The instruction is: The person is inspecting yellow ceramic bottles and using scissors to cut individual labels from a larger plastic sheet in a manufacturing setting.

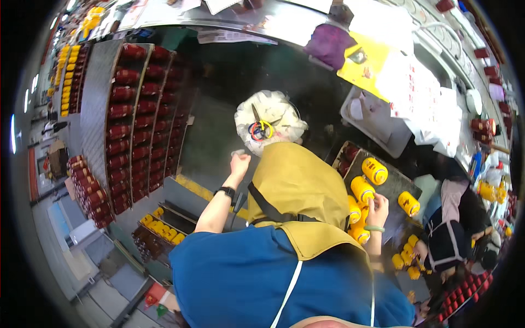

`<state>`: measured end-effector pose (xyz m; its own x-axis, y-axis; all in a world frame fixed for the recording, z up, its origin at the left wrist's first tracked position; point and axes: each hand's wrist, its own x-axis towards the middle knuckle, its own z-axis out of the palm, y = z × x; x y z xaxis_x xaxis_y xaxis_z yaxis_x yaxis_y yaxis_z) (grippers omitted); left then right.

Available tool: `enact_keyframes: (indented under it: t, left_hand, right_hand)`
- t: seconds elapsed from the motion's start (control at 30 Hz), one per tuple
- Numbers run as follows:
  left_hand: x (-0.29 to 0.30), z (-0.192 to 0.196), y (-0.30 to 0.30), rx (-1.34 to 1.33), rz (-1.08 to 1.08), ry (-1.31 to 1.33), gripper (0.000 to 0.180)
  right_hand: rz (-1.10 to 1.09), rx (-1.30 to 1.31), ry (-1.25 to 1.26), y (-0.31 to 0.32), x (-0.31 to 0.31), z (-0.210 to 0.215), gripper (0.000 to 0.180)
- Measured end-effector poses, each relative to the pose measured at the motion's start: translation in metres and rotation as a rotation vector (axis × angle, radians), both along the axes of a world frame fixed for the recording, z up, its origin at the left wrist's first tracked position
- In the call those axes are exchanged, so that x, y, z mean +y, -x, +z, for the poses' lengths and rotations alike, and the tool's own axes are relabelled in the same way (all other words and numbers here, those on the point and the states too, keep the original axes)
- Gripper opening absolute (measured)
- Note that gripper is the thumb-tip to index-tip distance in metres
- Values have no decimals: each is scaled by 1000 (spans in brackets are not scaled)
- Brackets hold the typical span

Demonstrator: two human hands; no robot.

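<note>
Head view
Left hand: the left hand (239, 163) is curled shut on a small pale scrap, just below the white bag (270, 121) with scissors (257, 127) on it.
Right hand: the right hand (377, 210) has bent fingers touching a yellow can (362, 189).
Worktop: the dark worktop (219, 126) is shiny.
Tray: more yellow cans lie on a grey tray (391, 188).
Room: long racks of red cans (123, 115) fill the left side.

Left hand (239, 163) raised forward, fingers curled closed; right hand (377, 210) low, fingers pinched together.
</note>
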<state>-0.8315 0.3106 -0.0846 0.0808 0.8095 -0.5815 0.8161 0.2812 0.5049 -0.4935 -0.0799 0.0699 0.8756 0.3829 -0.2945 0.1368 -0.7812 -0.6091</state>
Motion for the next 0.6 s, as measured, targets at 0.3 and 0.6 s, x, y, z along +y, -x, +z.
enact_keyframes:
  t: [0.3, 0.6]
  left_hand:
    - [44, -150, -101, 236, -110, -181, 73]
    - [52, -208, -92, 84, 7, -147, 69]
  right_hand:
    - [-27, 152, 144, 54, 5, 7, 22]
    - [-104, 314, 215, 95, 21, -2, 24]
